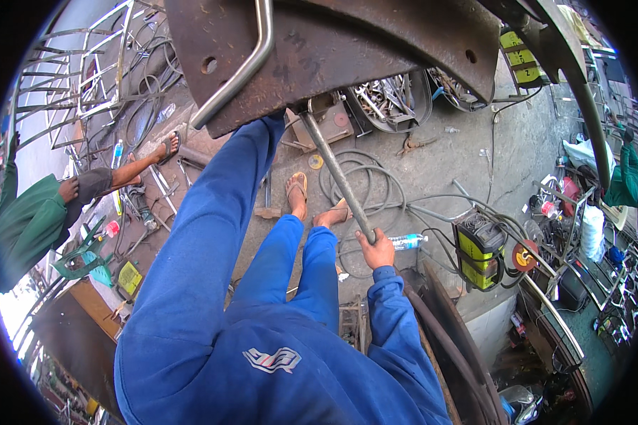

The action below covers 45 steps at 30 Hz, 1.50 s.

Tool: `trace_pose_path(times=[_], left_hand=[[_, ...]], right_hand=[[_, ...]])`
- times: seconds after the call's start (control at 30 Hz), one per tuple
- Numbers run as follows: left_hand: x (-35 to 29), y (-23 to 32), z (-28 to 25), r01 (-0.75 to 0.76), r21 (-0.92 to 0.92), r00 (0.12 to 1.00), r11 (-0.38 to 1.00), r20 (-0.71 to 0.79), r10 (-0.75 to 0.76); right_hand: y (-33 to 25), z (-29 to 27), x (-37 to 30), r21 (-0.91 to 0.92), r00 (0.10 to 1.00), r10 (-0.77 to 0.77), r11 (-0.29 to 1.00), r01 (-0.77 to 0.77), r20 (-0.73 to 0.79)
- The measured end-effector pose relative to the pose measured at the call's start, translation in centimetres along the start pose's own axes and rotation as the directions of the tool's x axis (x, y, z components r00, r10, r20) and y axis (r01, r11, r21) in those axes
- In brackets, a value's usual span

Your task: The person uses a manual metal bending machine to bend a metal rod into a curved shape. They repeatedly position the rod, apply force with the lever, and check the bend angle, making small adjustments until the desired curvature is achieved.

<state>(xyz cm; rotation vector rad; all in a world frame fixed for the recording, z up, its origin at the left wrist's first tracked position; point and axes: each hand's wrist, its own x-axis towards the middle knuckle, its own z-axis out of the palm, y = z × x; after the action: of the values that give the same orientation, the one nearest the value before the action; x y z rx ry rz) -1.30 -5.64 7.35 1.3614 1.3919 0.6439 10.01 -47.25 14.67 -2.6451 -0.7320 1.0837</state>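
Note:
My right hand [377, 251] is closed around the lower end of a long grey metal rod [334, 168]. The rod slants up and left to the underside of a large rusty brown steel plate [319, 53] with round holes, where its upper end meets dark metal. My left arm, in a blue sleeve [223, 184], reaches up under the plate's lower edge; the plate hides that hand. A bent shiny round bar [252, 60] lies across the plate's left part. Just beyond my right fingers, a clear water bottle [408, 242] with a blue label lies on the ground.
Cables [368, 170] coil on the concrete by my sandalled feet. A green-and-black welding machine [479, 248] stands to the right. Bins of wrenches [386, 99] sit behind the plate. A person in a green sleeve [32, 212] is at the left, another green sleeve [625, 177] at the far right.

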Motion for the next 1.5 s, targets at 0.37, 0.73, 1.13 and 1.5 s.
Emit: trace_pose_path(times=[0.37, 0.73, 1.13, 1.5], left_hand=[[-6.4, 13.2, -14.3, -0.131, -0.31, 0.899, 0.942, -0.437, -0.019], [-10.5, 37.1, -8.4, -0.457, 0.755, 0.885, 0.47, 0.335, 0.322], [-13.4, 33.5, -13.2, -0.12, -0.167, 0.833, 0.979, 0.519, 0.191], [-26.6, 21.2, -16.1, 0.263, -0.42, 0.854, 0.869, 0.521, -0.007]], right_hand=[[1.1, 0.6, 0.4, 0.029, 0.997, -0.056, 0.998, 0.055, 0.045], [1.2, 1.1, 0.5, -0.024, 0.996, -0.09, 0.996, 0.09, -0.001], [1.1, 0.5, 0.2, 0.062, 0.992, -0.125, 0.99, 0.125, -0.012], [0.2, 0.3, 0.4, 0.013, 0.997, -0.066, 0.998, 0.065, 0.035]])
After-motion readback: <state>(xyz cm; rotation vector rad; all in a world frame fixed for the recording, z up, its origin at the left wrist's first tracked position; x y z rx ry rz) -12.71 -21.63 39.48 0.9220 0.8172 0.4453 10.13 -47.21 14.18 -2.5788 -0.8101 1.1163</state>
